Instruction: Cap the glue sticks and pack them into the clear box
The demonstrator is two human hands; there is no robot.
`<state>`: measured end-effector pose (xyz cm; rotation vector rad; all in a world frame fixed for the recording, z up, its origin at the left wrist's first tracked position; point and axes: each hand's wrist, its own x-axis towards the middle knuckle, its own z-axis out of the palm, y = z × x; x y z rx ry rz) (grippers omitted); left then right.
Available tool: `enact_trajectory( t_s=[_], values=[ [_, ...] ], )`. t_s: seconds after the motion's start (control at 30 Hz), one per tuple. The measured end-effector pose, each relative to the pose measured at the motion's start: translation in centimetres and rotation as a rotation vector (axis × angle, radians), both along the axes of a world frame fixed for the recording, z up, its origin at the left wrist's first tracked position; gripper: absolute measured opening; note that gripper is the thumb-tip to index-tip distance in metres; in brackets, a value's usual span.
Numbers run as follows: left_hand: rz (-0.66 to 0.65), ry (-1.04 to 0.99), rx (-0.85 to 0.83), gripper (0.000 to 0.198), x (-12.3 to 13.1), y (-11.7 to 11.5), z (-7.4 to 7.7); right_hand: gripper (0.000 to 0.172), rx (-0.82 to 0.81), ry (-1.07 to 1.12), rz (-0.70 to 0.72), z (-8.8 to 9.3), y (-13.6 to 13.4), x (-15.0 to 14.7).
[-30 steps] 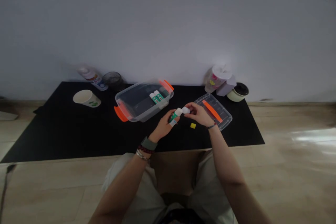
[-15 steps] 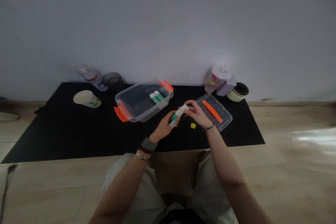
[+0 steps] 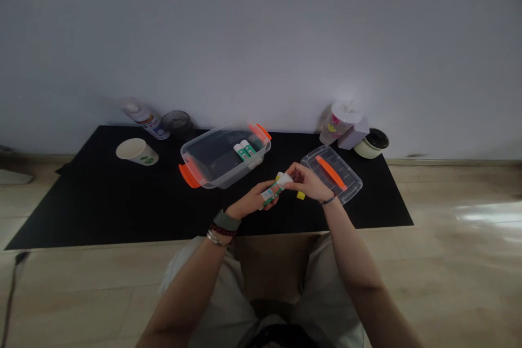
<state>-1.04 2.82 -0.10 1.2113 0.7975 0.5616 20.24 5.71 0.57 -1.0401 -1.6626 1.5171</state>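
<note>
My left hand [image 3: 256, 197] is closed around a green-and-white glue stick [image 3: 269, 194], held tilted above the front of the black table. At its upper end, the fingers of my right hand [image 3: 305, 181] pinch the white cap [image 3: 284, 181]. Whether the cap is seated or loose I cannot tell. A small yellow block [image 3: 300, 195] lies just under my right hand, partly covered by it. Another bit of yellow [image 3: 279, 176] shows behind the cap. Two similar glue sticks [image 3: 244, 150] lie side by side in the clear plastic box [image 3: 222, 181] with orange latches.
The clear lid [image 3: 354, 186] with an orange handle lies right of my hands. A paper cup [image 3: 134, 151], a spray bottle [image 3: 147, 119] and a dark glass [image 3: 178, 126] stand left. A plastic cup [image 3: 336, 122], a pale box [image 3: 354, 135] and a black-lidded pot [image 3: 371, 144] stand back right.
The glue stick has turned in my left hand and tilts lower. The fingers of my right hand remain at its cap, and my right hand now partly covers the yellow block.
</note>
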Motion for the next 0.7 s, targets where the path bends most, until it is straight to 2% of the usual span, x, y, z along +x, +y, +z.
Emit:
enact_trajectory(
  t_s=[0.13,0.23,0.37,0.47,0.57,0.7],
  values=[
    [-0.005,-0.051,-0.078,0.053,0.0,-0.3,0.4,0.049,0.056,-0.065,0.038,0.6,-0.4,-0.1],
    [0.003,-0.078,-0.106,0.055,0.2,-0.4,0.8,0.045,0.199,-0.097,-0.018,1.0,-0.7,-0.1],
    [-0.05,-0.124,-0.083,0.055,0.5,-0.4,0.8,0.041,0.374,-0.084,-0.108,1.7,-1.2,-0.4],
    [-0.068,-0.093,0.0,0.053,0.7,-0.6,0.1,0.036,0.434,-0.166,-0.127,1.8,-1.5,-1.2],
    [-0.025,-0.014,0.15,0.05,0.9,-0.8,-0.6,0.037,0.449,-0.289,-0.128,1.4,-1.6,-2.0],
    [0.049,0.208,0.364,0.038,1.2,-0.9,-1.1,0.033,0.432,-0.483,-0.171,0.9,-1.3,-2.7]
  ],
)
